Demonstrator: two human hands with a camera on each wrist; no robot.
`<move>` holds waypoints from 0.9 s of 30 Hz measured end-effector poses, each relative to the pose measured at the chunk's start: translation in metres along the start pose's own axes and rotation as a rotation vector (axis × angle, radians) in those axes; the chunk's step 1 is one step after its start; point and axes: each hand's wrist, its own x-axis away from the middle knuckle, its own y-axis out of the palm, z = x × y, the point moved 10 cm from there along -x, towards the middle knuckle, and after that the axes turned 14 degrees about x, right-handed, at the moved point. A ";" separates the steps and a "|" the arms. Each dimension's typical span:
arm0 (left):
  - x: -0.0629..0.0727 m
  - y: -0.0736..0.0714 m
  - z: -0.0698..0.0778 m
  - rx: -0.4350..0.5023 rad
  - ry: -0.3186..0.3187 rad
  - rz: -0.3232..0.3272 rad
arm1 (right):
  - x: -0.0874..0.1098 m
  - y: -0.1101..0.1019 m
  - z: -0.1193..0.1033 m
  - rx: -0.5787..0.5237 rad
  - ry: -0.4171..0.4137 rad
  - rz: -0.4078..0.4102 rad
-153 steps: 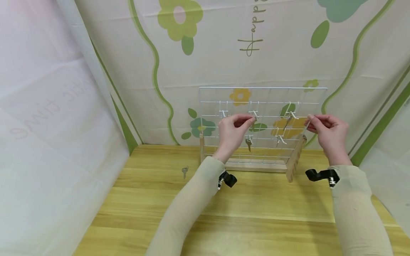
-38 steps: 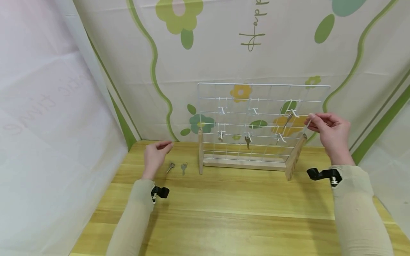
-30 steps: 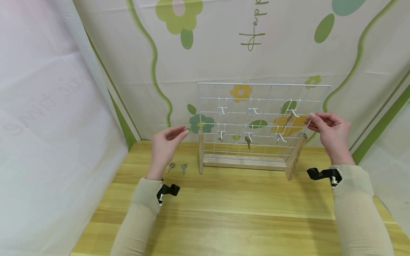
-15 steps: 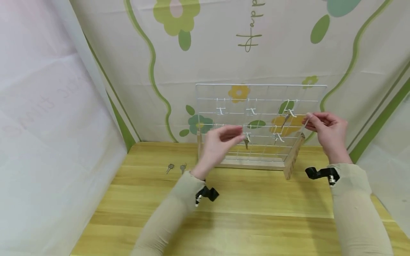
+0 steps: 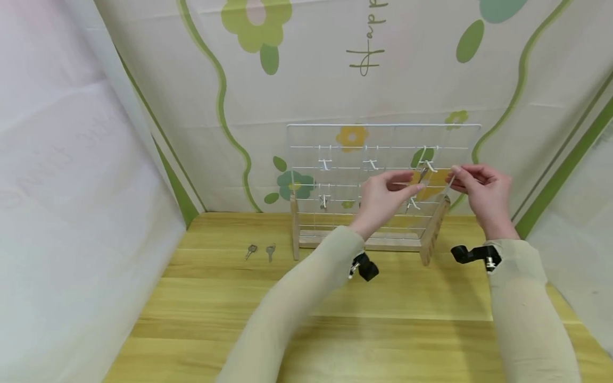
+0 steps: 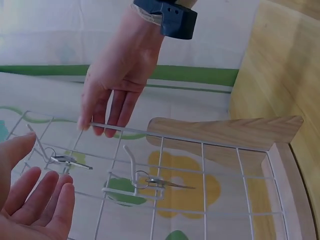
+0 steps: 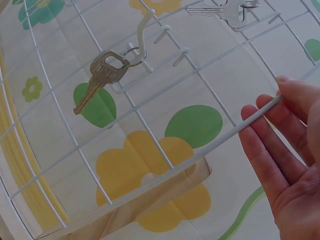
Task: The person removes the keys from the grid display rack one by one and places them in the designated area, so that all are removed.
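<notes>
A white wire grid rack (image 5: 383, 125) in a wooden base (image 5: 359, 243) bears several white hooks. My left hand (image 5: 383, 199) is in front of its right half, thumb and fingers apart beside the upper right key (image 6: 72, 161), which hangs by a ring. Nothing shows between those fingers. With thumb and fingers, my right hand (image 5: 486, 194) pinches the grid's right edge wire. Below the upper key, another key (image 7: 106, 70) hangs on the lower right hook. A key (image 5: 323, 201) also hangs at lower left. The lower middle hook is hidden behind my left hand.
Two loose keys lie on the wooden table left of the rack: one slanted key (image 5: 251, 251) and one straight key (image 5: 271, 252). A flower-printed cloth (image 5: 306, 96) stands close behind the rack, and a white cloth (image 5: 72, 213) borders the left side.
My left hand went from the upper middle hook to the table, where a second key now lies, then back rightward to the upper right key. My right hand keeps its hold on the edge.
</notes>
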 end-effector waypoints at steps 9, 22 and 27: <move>-0.023 0.011 -0.009 0.039 -0.015 0.108 | -0.002 0.001 0.001 -0.004 -0.007 0.000; -0.028 0.020 -0.009 0.057 -0.014 0.122 | -0.001 -0.001 0.002 -0.015 -0.015 0.015; -0.029 0.021 -0.009 0.070 -0.011 0.119 | -0.001 -0.001 0.001 -0.008 -0.019 0.019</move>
